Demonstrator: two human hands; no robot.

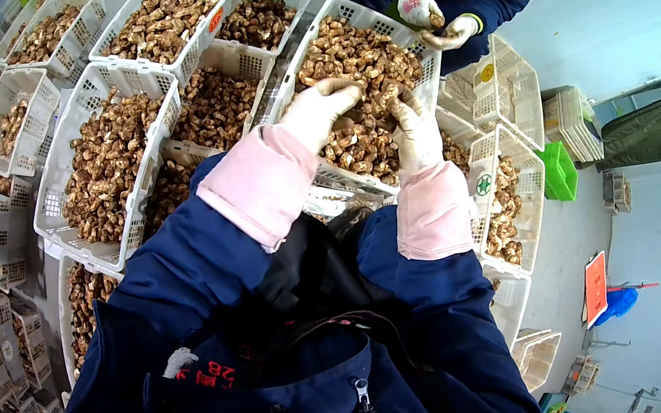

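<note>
- Mushrooms (348, 53), brown, are heaped in a white crate (331, 10) straight ahead.
- Left hand (319, 108), gloved, is laid loosely curled on the heap, nothing clearly gripped.
- Right hand (416, 131), gloved, is pinched on a mushroom near the crate's right wall.
- Pieces are best lifted gently, one at a time.
- A co-worker's gloved hands (431, 16) are seen opposite.

- A crate (433, 75) of mushrooms (355, 69) is sitting straight ahead of the person, resting on top of other crates.
- The left hand (318, 109) is lying on the mushrooms at the crate's near left side.
- The right hand (416, 131) is reaching into the same crate, to the right of the left hand.
- A co-worker's hands (434, 16) are working at the crate's far right corner.
- More filled crates (103, 162) are standing to the left and behind.
- Empty crates (509, 91) are stacking up to the right.
</note>
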